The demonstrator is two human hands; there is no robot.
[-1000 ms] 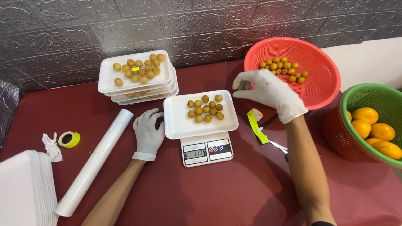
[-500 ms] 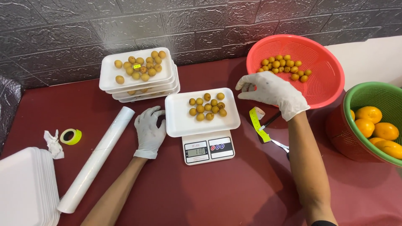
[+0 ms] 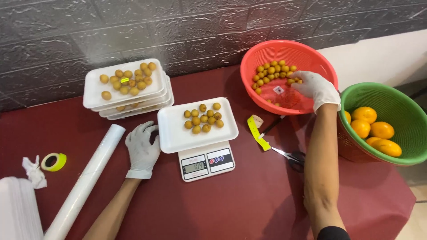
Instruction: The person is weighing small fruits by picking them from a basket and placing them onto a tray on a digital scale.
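Right hand (image 3: 315, 88) touches small round tan fruits (image 3: 272, 71), perhaps gripping some.

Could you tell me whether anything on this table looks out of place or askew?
Mostly tidy. The stack of filled trays sits slightly fanned rather than squared, and a crumpled white scrap lies loose beside the tape roll.

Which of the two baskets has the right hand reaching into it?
The red basket of small brown fruit; the right hand is inside it. The green basket holds oranges, untouched.
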